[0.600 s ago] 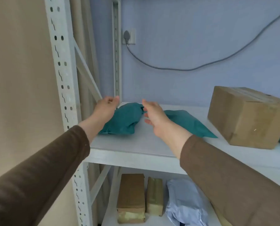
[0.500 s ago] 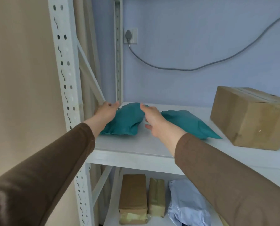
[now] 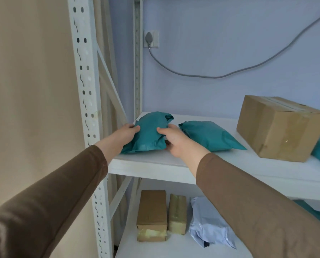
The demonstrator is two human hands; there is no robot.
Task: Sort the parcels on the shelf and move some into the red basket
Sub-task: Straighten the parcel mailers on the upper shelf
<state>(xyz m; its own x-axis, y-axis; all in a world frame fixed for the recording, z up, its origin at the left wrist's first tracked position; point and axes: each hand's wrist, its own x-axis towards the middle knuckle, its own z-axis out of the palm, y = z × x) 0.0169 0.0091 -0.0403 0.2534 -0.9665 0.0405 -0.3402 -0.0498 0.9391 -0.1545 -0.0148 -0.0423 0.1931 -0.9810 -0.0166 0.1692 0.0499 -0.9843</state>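
**Both hands closing on the left teal parcel, upper shelf**

White metal shelf (image 3: 155,164) filling the view, two boards visible; on the upper board, from largest to smallest: cardboard box (image 3: 278,129) at the right, second teal parcel (image 3: 209,135) in the middle, left teal parcel (image 3: 150,135) near the left rear corner, close to the upright post; a sliver of one more teal bag at the far right edge, cut off by the frame.

Left teal parcel straight ahead of the hands and between them, resting on the board; long axis running roughly front to back, a little slanted; soft and crumpled, probably easy to squeeze. Left hand (image 3: 124,134) on its left flank, fingers curled against the plastic; right hand (image 3: 176,139) on its right flank, thumb over the top edge, other fingers tucked low beside it; both grasping the parcel, about equally near. Second teal parcel just beside the right hand, apart from the held one; likely safe if the lift goes straight up and back.

Lower board: two taped brown boxes (image 3: 151,215) side by side, then a pale crumpled mailer (image 3: 209,228); partly covered by the right sleeve.

Red basket nowhere in view; underside of the parcel and the lower fingers of the right hand hidden; no labels readable.
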